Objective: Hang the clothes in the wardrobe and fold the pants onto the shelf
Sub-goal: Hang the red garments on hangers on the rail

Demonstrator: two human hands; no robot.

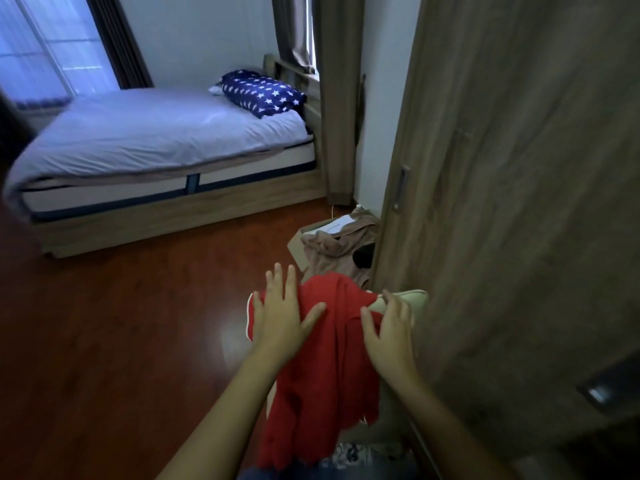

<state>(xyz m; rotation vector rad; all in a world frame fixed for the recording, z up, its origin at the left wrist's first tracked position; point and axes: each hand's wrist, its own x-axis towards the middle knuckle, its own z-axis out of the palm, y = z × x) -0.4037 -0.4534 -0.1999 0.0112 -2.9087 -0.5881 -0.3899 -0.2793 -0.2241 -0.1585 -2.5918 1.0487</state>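
Pressing hand: the left hand (280, 313) lies flat on the red garment (332, 375), fingers straight and spread apart.
Other hand: the right hand (388, 327) sits at the garment's upper right edge with its fingers bent; I cannot tell whether they pinch the cloth or only touch it.
Red garment: it hangs in loose folds between the two forearms, close in front of the person and just beside the wardrobe door (519, 168). What bears it is hidden.
Pale thing: a light green piece (415, 296) pokes out past the right fingertips, too unclear to name.
Waiting: a brown garment (332, 247) slumps over a cardboard box (298, 247) on the floor (121, 323), against the door.
Progress: likely early or midway. The red garment is neither hung nor shelved, at least one more piece is left, and the wardrobe's inside is out of view.
Far side: a bed (156, 133) with a starred pillow (263, 93).
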